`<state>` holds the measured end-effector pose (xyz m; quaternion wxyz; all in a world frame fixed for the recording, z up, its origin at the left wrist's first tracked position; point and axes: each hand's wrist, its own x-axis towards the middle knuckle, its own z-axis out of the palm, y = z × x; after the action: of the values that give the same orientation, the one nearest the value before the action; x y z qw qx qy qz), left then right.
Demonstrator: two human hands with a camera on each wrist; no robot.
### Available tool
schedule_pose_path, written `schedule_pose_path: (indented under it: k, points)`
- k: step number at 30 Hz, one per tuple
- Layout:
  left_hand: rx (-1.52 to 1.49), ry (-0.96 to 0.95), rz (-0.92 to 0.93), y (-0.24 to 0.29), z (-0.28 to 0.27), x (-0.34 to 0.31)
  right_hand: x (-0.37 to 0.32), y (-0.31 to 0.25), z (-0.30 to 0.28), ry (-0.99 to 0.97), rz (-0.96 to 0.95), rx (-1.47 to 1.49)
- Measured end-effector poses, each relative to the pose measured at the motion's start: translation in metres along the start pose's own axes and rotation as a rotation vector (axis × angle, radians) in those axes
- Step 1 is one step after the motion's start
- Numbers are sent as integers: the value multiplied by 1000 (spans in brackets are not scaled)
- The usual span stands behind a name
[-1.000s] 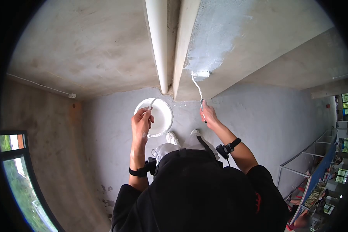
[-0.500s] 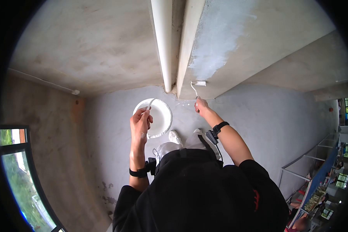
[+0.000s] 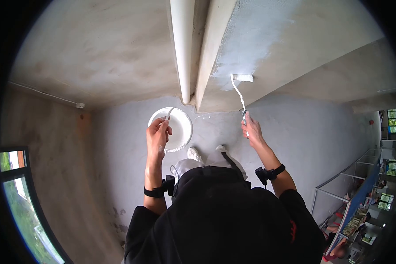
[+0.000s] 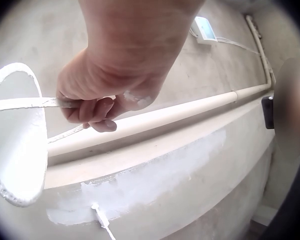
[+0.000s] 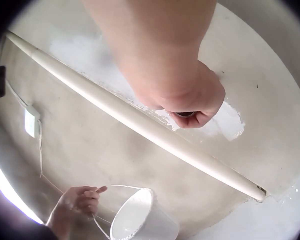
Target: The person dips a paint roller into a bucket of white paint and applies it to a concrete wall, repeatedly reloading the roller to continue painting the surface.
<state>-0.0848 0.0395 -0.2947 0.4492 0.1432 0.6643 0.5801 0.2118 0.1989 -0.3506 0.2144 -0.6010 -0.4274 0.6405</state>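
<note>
My right hand [image 3: 253, 132] grips the handle of a small paint roller [image 3: 243, 78]. Its white sleeve lies against the pillar face, at the lower end of a pale painted patch [image 3: 255, 39]. In the right wrist view the hand hides most of the roller; the dark handle end [image 5: 185, 114] shows in the curled fingers. My left hand [image 3: 156, 138] holds up a white bucket [image 3: 189, 140] by its bail handle [image 4: 22, 103]. The bucket hangs tilted, its mouth facing me, with white inside. White paint smears the left hand near the wrist.
A white vertical pipe [image 3: 182, 48] runs in the corner left of the pillar. White drips [image 3: 203, 117] spot the grey floor at its foot. My shoes [image 3: 193, 154] stand below the bucket. A metal frame [image 3: 334, 193] and people are far right; a window [image 3: 26, 211] is left.
The roller first went down the pillar toward the floor, then came back up and to the right with the right hand. The left hand and bucket have hardly moved.
</note>
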Motion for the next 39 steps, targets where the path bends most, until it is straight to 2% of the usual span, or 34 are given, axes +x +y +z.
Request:
schedule_pose_path:
  k: [7, 9, 14, 26, 39]
  points:
    - [17, -78, 26, 10, -2, -4, -71, -42, 13, 107, -82, 21]
    - [25, -94, 36, 8, -4, -2, -84, -51, 17, 108, -171, 36]
    - [31, -155, 24, 8, -9, 1, -104, -67, 25, 103, -220, 81]
    - [53, -189, 52, 13, -7, -3, -109, -109, 24, 114, -475, 98]
    - [37, -194, 43, 26, -7, -15, -90, -131, 15, 55, -601, 241]
